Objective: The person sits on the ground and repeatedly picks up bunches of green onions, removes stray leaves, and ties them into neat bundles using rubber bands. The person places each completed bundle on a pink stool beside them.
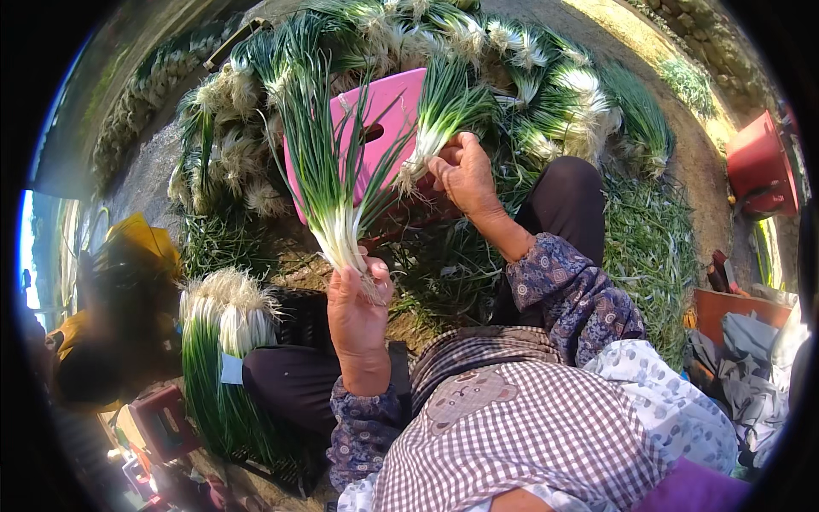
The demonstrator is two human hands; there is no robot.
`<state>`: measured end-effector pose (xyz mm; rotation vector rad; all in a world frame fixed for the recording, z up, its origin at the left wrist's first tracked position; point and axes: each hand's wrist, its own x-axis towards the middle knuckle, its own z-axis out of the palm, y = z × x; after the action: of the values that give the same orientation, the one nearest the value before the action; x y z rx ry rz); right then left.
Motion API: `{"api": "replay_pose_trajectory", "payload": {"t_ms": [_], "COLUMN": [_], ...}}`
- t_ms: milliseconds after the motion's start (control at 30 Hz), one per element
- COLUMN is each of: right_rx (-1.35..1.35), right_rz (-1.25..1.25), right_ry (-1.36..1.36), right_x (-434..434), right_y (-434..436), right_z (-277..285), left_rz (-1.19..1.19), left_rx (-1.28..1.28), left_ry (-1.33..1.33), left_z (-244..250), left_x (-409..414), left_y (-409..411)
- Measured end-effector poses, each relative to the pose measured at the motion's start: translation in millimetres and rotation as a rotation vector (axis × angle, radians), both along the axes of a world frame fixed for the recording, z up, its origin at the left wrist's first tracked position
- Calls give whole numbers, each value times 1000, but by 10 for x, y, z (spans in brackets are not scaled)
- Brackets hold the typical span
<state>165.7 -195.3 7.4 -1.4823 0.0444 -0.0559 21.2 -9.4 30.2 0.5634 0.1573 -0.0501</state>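
My left hand [361, 320] grips a loose bunch of green onions [342, 224] around its white, rooted end, and the long leaves fan out away from me. Above and to the right, my right hand [466, 176] pinches at the white stems of a second bunch of green onions [435, 128], with thumb and forefinger close to the roots. That bunch lies at the right side of a pink plastic stool [390, 96] with an oval slot in its top. The left-hand bunch hides part of the stool. How many stems the right fingers hold is unclear.
Heaped green onions [582, 96] curve around the far side. Leaf trimmings [646, 256] cover the ground at right. Bundled green onions [230, 320] stand by my left knee. A red tub [761, 166] sits far right, a dark red stool [165, 422] lower left. Another person [121, 307] is at left.
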Motion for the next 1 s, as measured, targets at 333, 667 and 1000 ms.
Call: {"api": "replay_pose_trajectory", "payload": {"t_ms": [333,667,1000], "right_rx": [-416,-698,-726], "right_rz": [291,507,733], "right_ry": [-159,-662,-493], "right_x": [-618,-646,-1265], "right_y": [-211,486,-157], "right_z": [187,-278,184], "left_rz": [-24,-31,-97], "left_rx": [-144,-36,128], "left_ry": [108,146,370], "left_z": [-167,-18,-107], "left_x": [-231,-240,-290], "left_y": [-22,1,0]}}
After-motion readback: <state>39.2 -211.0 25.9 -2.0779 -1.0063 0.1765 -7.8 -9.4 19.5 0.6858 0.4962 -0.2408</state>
